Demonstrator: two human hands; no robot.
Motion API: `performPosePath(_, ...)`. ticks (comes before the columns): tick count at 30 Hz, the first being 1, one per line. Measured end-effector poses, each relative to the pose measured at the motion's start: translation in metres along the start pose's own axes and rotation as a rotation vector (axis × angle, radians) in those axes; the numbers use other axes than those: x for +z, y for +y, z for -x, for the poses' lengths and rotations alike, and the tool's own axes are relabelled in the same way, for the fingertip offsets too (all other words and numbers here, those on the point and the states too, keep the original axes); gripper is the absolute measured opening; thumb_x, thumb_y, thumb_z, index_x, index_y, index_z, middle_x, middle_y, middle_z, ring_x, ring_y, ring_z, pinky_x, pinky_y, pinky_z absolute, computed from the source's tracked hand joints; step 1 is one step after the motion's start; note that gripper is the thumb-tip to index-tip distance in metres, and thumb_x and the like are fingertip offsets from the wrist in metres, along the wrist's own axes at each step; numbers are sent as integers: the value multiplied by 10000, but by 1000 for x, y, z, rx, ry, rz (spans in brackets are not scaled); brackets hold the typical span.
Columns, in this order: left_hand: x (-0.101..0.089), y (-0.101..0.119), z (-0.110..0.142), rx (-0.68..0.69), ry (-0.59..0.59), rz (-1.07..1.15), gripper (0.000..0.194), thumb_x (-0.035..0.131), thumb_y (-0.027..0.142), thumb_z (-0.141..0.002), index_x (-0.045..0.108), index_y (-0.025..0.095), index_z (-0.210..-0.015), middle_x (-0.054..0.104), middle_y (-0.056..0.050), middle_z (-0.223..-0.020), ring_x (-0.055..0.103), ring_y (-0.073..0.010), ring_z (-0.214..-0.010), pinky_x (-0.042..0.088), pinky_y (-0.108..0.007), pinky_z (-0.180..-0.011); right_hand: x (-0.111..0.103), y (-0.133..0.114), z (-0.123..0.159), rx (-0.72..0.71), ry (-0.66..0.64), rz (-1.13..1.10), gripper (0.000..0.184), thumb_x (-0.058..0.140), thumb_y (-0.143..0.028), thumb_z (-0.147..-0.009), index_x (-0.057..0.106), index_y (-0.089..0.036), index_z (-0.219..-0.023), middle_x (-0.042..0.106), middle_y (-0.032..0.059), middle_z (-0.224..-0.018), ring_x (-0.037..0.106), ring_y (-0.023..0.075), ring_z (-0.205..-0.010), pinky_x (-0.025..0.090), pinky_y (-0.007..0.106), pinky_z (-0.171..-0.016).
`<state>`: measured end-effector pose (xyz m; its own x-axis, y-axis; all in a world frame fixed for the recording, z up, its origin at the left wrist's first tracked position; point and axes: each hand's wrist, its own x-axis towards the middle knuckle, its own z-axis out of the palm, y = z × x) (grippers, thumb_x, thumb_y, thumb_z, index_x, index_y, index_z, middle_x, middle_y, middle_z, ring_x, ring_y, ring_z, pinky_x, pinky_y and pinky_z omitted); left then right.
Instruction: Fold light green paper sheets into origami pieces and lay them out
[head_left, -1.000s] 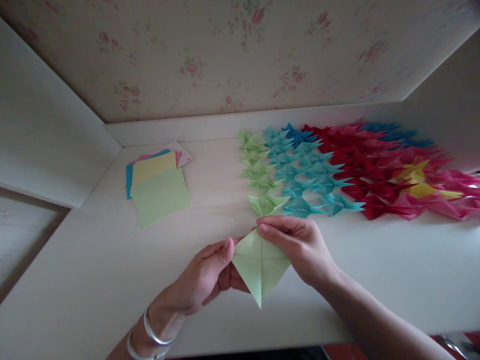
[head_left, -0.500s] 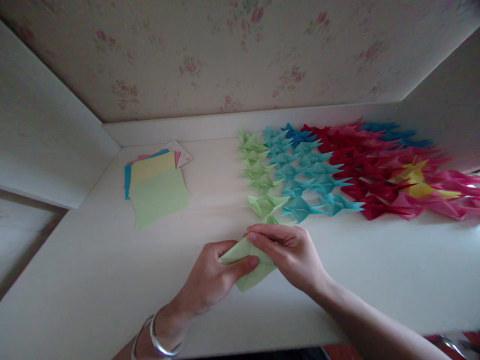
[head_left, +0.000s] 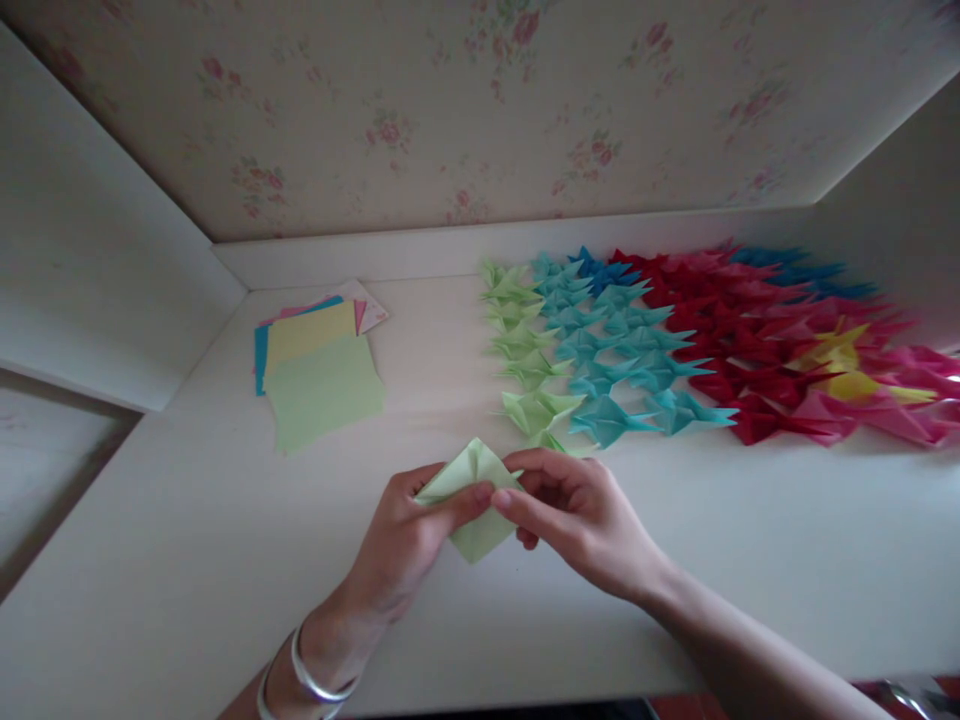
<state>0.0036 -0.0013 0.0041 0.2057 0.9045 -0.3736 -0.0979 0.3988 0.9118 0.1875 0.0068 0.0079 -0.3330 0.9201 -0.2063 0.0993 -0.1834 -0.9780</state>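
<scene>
A light green sheet of origami paper [head_left: 480, 540], folded into a small diamond with creases on its upper part, is held between both hands above the white desk. My left hand [head_left: 412, 535] grips its left side, thumb lying across the front and fingers hidden behind. My right hand [head_left: 581, 515] pinches the right corner between thumb and forefinger, its other fingers curled. Just beyond the hands, light green paper cranes [head_left: 536, 370] stand in a column, the nearest one partly hidden by my right hand.
Teal cranes [head_left: 607, 420], red cranes [head_left: 757, 420], pink cranes and a few yellow cranes [head_left: 832, 350] fill the right side of the white desk [head_left: 187, 560]. Loose paper squares [head_left: 326, 390] in green, yellow, blue and pink lie at the left. A floral wall [head_left: 420, 120] rises behind.
The folded paper has turned so one corner points up, and it has shifted slightly left. My right hand's grip has moved from the top edge to the right corner.
</scene>
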Motion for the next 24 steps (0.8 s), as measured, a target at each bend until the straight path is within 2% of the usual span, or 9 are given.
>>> performPosePath(4, 1, 0, 0, 13, 27, -25, 233, 765, 374, -829, 734, 156, -752, 634, -5, -655, 536, -129, -617, 387, -220, -544, -1, -3, 0, -39, 4, 35, 287, 622, -424, -931, 718, -179, -815, 665, 9, -597, 637, 132, -516, 471, 213, -482)
performPosePath(11, 4, 1, 0, -7, 51, -23, 302, 726, 433, -849, 713, 159, -722, 641, -11, -646, 532, -128, -587, 384, -219, -521, -4, -3, -3, -16, 9, 110, 273, 588, -349, -957, 715, -192, -774, 637, -19, -525, 621, 108, -462, 450, 185, -459)
performPosePath(13, 5, 2, 0, -4, 93, -26, 333, 738, 459, -825, 709, 152, -698, 641, -20, -633, 533, -136, -574, 385, -227, -513, -3, -2, -3, -20, 5, 76, 236, 611, -360, -944, 725, -188, -828, 653, -15, -554, 636, 112, -481, 463, 184, -468)
performPosePath(16, 6, 2, -1, -11, 126, -5, 339, 744, 466, -811, 720, 143, -712, 635, -27, -610, 549, -151, -566, 389, -236, -512, -2, 1, -3, -21, -23, -5, 231, 669, -384, -908, 713, -184, -1016, 684, -9, -613, 674, 130, -540, 496, 192, -504)
performPosePath(19, 5, 2, -2, -30, 91, 40, 322, 734, 444, -829, 722, 138, -731, 641, -31, -619, 577, -163, -582, 402, -243, -530, -1, 3, -2, -8, -35, -53, 316, 677, -383, -906, 663, -177, -1145, 706, -3, -632, 691, 139, -559, 523, 206, -536)
performPosePath(24, 3, -1, -2, -37, 23, 108, 298, 703, 411, -872, 719, 138, -753, 662, -35, -650, 595, -164, -610, 429, -252, -574, -3, 5, -2, -17, -23, -94, 334, 658, -353, -922, 627, -186, -1210, 708, -15, -598, 668, 125, -507, 516, 198, -506)
